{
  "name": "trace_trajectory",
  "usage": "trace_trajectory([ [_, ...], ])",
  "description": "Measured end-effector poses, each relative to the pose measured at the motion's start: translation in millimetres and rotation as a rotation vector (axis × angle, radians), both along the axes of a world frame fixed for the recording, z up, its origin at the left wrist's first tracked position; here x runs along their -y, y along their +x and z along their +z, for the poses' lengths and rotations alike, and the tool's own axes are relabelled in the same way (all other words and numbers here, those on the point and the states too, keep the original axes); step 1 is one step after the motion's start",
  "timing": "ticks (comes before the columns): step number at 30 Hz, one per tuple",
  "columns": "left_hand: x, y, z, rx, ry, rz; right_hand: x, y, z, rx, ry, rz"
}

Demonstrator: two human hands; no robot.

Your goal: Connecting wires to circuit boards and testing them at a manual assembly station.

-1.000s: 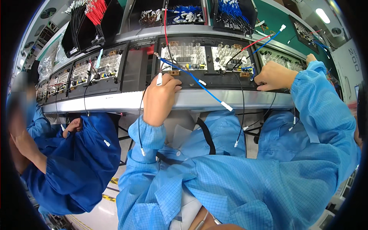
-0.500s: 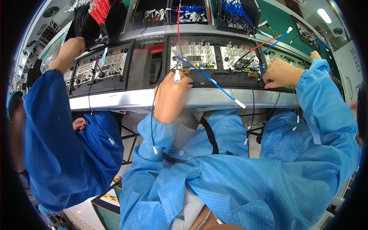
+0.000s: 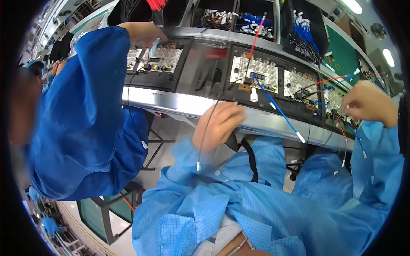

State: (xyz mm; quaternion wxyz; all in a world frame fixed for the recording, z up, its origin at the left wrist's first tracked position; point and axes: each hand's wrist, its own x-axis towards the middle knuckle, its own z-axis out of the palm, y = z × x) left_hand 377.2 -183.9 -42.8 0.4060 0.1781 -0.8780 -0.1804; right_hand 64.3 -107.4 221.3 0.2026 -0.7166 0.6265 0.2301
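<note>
My left hand [image 3: 219,124], smeared by motion, is off the bench's near edge with its fingers loosely stretched and nothing visible in them. A black wire [image 3: 206,134] with a white connector hangs across it. Behind it, a white circuit board [image 3: 268,82] with a digit display and clear round parts sits in a black fixture; red and blue wires [image 3: 279,107] run from it. A similar board [image 3: 295,85] lies to its right. My right hand [image 3: 367,102] is at the far right with fingers curled together beside a further board [image 3: 334,99]; what they grip, if anything, is hidden.
Bins of blue wires [image 3: 304,32] and white-ended leads [image 3: 256,25] stand behind the fixtures. A metal rail [image 3: 171,101] runs along the bench front. At left, a co-worker's dark blue sleeve [image 3: 94,98] reaches over another board [image 3: 160,59]. Loose wires [image 3: 344,147] hang at right.
The view has swung left, so the bench appears further right. My left hand has come back from the board's front edge. The co-worker's arm now reaches over their board.
</note>
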Motion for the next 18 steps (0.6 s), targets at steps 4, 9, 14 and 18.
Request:
trace_trajectory([
  [4, -15, 43, -5, 0.023, -0.114, 0.057, 16, 9, 51, 0.064, -0.278, -0.048],
  [9, -17, 92, -24, -0.083, -0.016, 0.185, 138, 15, 38, 0.2, -0.439, 0.116],
  [14, -18, 111, 7, -0.238, 0.698, -0.075, 254, 32, 11, -0.13, -0.279, 0.249],
  [18, -13, 111, 26, -0.09, 0.847, -0.373, 315, 21, -50, -0.328, -0.283, 0.217],
])
